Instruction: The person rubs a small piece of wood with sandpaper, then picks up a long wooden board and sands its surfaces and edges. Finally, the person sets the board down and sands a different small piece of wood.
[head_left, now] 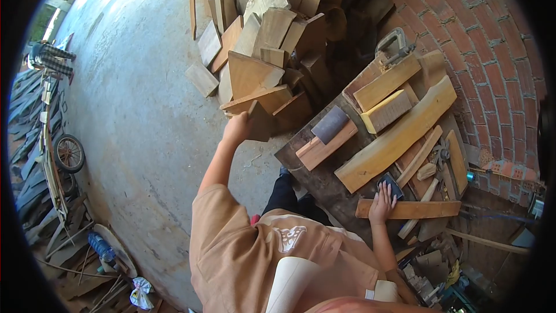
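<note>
While the left hand (238, 128) grips a dark wood block (262, 120) beside the offcut pile (260, 52), the right hand (380, 204) lies flat on a slat (420, 209) at the workbench's (321, 179) near edge, its spread fingers (383, 191) touching a dark sanding pad (396, 185).

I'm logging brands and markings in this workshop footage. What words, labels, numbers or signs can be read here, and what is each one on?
No text here can be read.
White print on the shirt: blurred, not legible as letters.
Blue bottle on the floor: any label is too small to read.
Dark board in the grip of the left hand: no marking shows.
Wood pile and brick wall: no writing visible.
</note>
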A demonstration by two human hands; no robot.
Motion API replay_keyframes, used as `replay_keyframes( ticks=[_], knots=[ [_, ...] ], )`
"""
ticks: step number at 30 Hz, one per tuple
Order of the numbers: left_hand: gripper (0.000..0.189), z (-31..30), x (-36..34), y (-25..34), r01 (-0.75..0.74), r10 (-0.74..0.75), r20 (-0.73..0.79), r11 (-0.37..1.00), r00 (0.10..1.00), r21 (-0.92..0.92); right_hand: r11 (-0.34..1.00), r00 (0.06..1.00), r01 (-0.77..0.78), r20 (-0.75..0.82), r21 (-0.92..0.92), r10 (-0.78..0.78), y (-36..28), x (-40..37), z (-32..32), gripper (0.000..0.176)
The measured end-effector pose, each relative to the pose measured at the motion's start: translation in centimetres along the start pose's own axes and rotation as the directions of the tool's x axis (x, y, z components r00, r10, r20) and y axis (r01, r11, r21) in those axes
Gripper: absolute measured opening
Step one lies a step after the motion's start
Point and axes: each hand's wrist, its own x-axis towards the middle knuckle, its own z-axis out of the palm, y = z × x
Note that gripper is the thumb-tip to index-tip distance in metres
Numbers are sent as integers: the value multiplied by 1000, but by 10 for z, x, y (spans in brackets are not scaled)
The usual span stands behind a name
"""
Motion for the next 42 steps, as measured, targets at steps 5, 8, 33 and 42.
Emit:
replay_keyframes(
  ticks=[5, 8, 33, 42],
  knots=[
    [26, -111, -92, 46, 22, -51, -288, 995, 956, -102, 999, 998, 42, -52, 22, -41, 6, -2, 4, 34],
    [18, -163, -153, 62, -119, -46, -474, 943, 879, -312, 997, 996, 57, -74, 49, -53, 9, -3, 8, 35],
    [45, -85, -275, 207, -343, -233, -358, 103, 904, -934, 612, 668, 166, -544, 773, 507, 144, -16, -87, 22],
    [43, -43, -232, 265, -125, 95, -109, 184, 990, -975, 636, 483, 49, -575, 771, 660, 223, -49, -89, 24]
  ],
)
